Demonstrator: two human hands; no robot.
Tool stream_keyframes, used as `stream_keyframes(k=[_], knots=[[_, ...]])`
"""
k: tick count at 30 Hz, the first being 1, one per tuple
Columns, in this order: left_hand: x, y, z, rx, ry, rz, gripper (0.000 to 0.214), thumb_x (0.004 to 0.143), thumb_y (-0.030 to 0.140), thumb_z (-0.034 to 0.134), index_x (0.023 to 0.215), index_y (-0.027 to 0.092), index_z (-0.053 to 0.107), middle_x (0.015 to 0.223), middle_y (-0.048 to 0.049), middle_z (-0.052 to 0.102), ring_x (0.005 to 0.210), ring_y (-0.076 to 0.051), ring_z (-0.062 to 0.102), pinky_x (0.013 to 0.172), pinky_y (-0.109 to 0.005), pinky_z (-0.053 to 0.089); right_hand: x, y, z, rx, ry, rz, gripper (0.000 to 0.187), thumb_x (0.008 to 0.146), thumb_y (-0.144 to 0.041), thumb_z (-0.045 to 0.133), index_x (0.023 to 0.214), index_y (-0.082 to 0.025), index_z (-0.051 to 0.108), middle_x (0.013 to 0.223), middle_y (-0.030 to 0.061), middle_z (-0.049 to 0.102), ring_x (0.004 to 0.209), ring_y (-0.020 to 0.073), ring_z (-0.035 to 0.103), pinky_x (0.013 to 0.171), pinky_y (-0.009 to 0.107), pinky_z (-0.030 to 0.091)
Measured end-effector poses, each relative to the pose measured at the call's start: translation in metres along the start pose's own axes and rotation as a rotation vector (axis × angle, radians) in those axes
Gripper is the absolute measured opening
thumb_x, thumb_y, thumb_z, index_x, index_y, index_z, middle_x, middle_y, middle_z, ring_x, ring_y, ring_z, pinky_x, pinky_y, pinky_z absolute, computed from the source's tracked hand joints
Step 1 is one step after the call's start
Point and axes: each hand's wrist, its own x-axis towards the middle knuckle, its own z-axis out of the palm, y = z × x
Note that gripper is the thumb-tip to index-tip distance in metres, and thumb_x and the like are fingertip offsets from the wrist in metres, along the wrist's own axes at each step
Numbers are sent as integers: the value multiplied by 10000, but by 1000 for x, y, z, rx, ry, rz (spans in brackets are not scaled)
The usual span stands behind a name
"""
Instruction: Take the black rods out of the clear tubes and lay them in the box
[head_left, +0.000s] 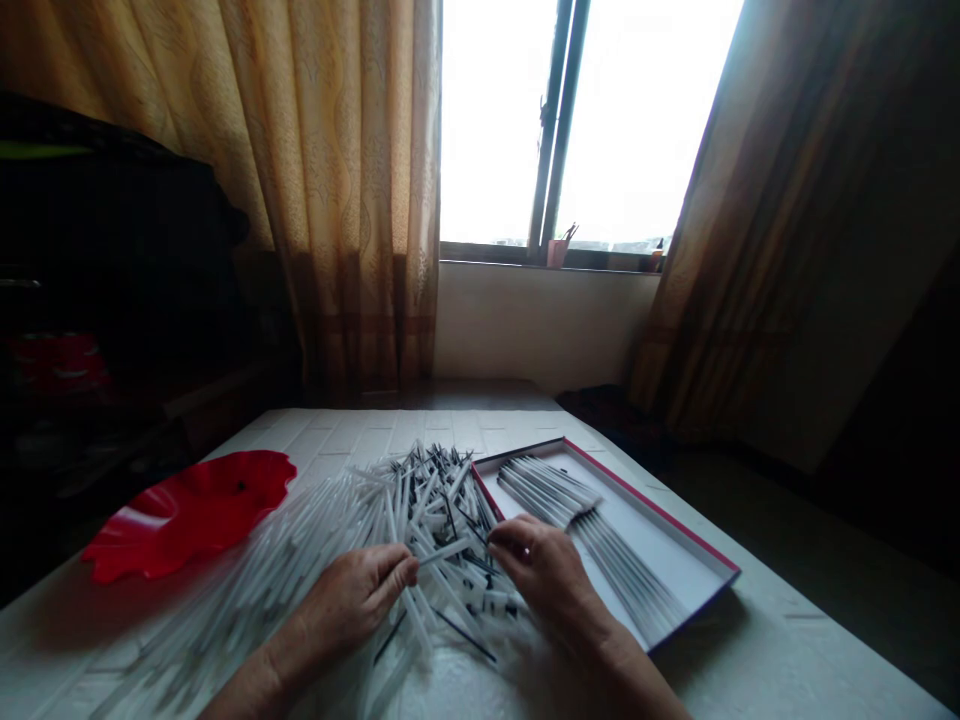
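As the left hand pinches one white rod, with the right hand narrowly closed on something unclear, most heaped rods lie at twelve o'clock, fewer aligned rods in a red-edged box at two o'clock.

The white brick-patterned counter carries a wavy red dish, a loose heap of white plastic sticks, and a shallow red-edged tray.

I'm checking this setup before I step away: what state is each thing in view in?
Left hand: fingers curled, at the pile.
Right hand: fingers pinched, beside the box.
White black-tipped sticks: loose, heaped, crisscrossed.
Shallow box: open, sticks lined up inside.
Red wavy dish: lying flat.
Curtain: drawn aside.
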Motion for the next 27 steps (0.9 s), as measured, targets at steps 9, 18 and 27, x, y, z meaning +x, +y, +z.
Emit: stream_keyframes(k=[9,18,27], knots=[[1,6,-4,1,-69,-1,432,962,481,327,725,216,573,664,10,596,625,-158,576,580,-229,355,-4,-10,4,-66,-54,-55,233,830,-276,592,884,-224,812,878,92,766,790,247,696,724,339,472],[0,7,-3,-43,-90,6,414,953,482,359,726,218,583,679,1,615,645,-173,591,603,-238,367,-5,-6,17,195,-58,4,168,781,-291,663,728,-177,774,589,8,708,525,154,620,504,234,450],[3,-4,-12,-118,45,-81,336,931,464,425,821,241,651,717,6,663,699,-201,645,646,-258,388,12,4,-25,209,559,0,321,907,-429,491,935,-155,655,674,46,688,534,176,615,452,254,463]])
